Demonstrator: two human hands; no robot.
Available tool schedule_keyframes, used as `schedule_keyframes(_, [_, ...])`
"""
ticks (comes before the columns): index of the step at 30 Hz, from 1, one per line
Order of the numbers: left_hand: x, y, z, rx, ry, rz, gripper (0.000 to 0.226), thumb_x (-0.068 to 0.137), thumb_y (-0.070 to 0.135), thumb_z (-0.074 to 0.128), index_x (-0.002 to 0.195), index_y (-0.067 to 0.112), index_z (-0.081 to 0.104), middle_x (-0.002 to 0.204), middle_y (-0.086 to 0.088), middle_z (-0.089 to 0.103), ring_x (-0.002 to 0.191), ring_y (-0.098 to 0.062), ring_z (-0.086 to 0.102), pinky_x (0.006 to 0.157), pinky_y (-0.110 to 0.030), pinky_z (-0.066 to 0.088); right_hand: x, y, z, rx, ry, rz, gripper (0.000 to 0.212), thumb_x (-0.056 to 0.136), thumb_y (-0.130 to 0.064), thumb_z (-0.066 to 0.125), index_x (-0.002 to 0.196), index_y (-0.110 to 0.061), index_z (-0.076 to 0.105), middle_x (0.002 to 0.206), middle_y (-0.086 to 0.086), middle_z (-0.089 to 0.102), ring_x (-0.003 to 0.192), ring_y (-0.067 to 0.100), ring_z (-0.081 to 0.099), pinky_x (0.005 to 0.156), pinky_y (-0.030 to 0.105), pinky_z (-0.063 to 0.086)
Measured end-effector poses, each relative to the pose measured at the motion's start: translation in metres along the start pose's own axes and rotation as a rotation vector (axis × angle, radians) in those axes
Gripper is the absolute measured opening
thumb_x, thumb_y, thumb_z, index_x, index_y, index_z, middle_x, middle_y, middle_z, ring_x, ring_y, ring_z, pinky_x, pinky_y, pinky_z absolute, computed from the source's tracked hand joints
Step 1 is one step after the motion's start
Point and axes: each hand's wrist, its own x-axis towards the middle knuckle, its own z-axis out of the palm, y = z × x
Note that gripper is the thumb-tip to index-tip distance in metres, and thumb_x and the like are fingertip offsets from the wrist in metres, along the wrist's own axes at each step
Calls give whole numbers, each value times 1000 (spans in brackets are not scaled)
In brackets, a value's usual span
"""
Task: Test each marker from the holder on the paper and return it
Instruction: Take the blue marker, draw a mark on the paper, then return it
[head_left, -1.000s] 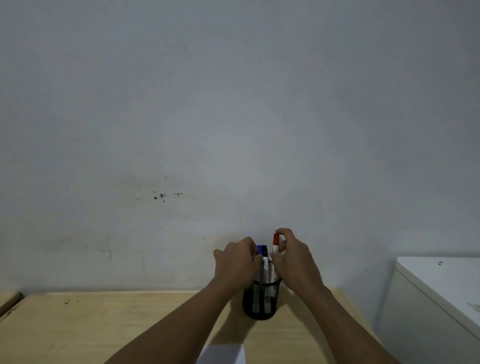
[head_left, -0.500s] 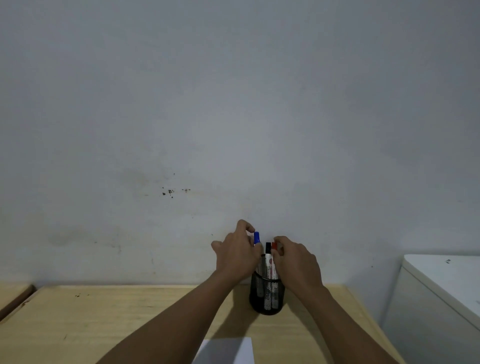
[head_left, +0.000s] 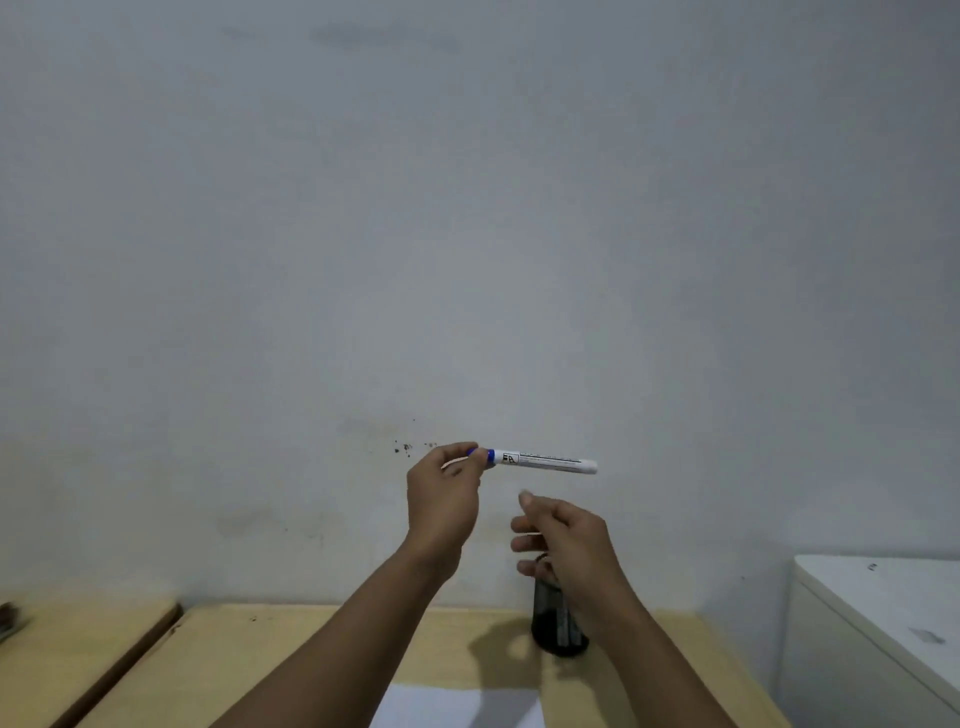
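Note:
My left hand (head_left: 445, 499) is raised in front of the wall and pinches the blue cap end of a white marker (head_left: 545, 461), which lies level and points right. My right hand (head_left: 563, 535) hovers just below the marker's body with its fingers apart and nothing in them. The black mesh holder (head_left: 558, 623) stands on the wooden table (head_left: 291, 660) at the back, partly hidden behind my right wrist, with markers inside it. A white sheet of paper (head_left: 457, 706) lies at the table's front edge.
A grey wall rises right behind the table. A second wooden surface (head_left: 67, 649) adjoins on the left with a dark gap between. A white cabinet (head_left: 883, 623) stands to the right of the table.
My left hand has lifted the blue-capped marker out of the holder and turned it level. My right hand has let go of the red marker and risen off the holder.

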Motion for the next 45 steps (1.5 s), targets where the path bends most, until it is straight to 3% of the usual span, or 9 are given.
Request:
schedule_keyframes(4, [-44,8,-26,-43,-27,-44,11,94,25,65,102,19,70,88,6,79,89,-15,65,67,-26,43,-25,-10,22,372,-54,105,25,89,-30,74,103,-8,72,92,8,71,81,23,64,67,35,55])
schedule_keyframes(12, [-85,-7,-66,-105,5,-193,14,92,26,68,103,18,73,97,3,78,89,-19,63,71,-26,42,-65,4,44,509,-83,99,4,92,-4,67,92,-1,70,76,8,70,67,17,67,63,24,59])
schedule_keyframes(19, [-73,6,-83,-110,33,-200,14,94,24,66,98,14,75,90,2,77,79,-15,54,67,-25,41,-64,5,65,503,-120,-4,4,91,1,66,92,2,70,84,12,73,74,20,71,76,25,61])
schedule_keyframes(24, [-65,3,-94,-73,87,-275,26,92,35,67,85,12,77,82,3,76,74,-14,53,76,-34,38,-66,13,67,233,-190,-177,15,85,1,74,90,-12,78,98,6,79,95,20,71,93,33,56])
schedule_keyframes(28, [-57,-5,-108,-22,70,-187,18,94,29,66,91,14,76,84,6,76,77,-12,57,68,-29,41,-63,23,66,351,-133,-149,11,87,3,71,95,-3,75,92,8,77,86,21,71,85,31,60])
schedule_keyframes(31, [-52,-21,-122,70,26,-60,13,93,21,67,101,15,76,86,3,76,85,-12,67,74,-24,48,-60,36,56,436,-104,-99,14,85,5,71,99,5,71,93,14,75,83,24,71,78,28,61])
schedule_keyframes(35, [-32,-60,-150,521,48,1,15,88,40,68,100,35,73,81,19,75,90,-1,66,92,-39,39,-52,62,55,411,-90,-38,21,83,14,70,99,2,69,81,9,75,76,19,71,74,27,61])
schedule_keyframes(40, [-18,-107,-182,816,48,-40,7,81,43,74,80,38,69,77,23,69,82,5,60,81,-36,24,-40,98,54,348,-64,28,17,83,10,72,98,1,69,76,6,72,74,18,70,73,26,61])
schedule_keyframes(45, [-3,-147,-197,897,30,-95,4,86,39,70,90,39,71,84,26,68,99,-6,58,74,-26,22,-22,125,61,293,-62,76,16,84,8,72,99,3,68,74,7,73,69,16,70,70,24,61])
